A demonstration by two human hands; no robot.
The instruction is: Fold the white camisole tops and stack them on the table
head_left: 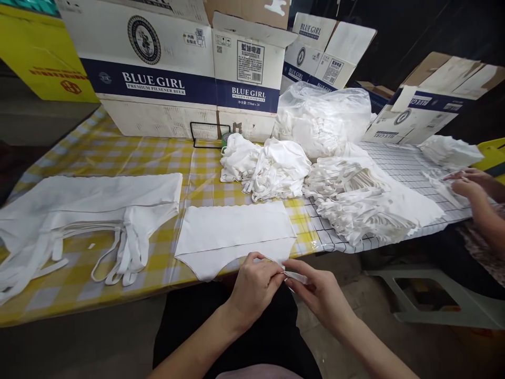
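Note:
A flat white fabric piece (236, 229) with a scalloped top edge lies at the table's front edge, and its lower right corner runs to my hands. My left hand (256, 281) pinches the white fabric at that corner. Close against it, my right hand (315, 287) is closed on a narrow white strip (296, 277), fingertips almost touching those of my left hand. To the left lies a stack of white garments with straps (134, 210). Behind the flat piece are crumpled white pieces (276, 168), and to the right is a large layered white pile (355, 195).
Beer cartons (169, 68) stand along the back, beside a plastic bag of white fabric (323, 118). A black wire stand (209, 135) is before them. At the right another person's hands (467, 181) handle white fabric, above a pale stool (437, 295). The checked tablecloth (138, 158) covers the table.

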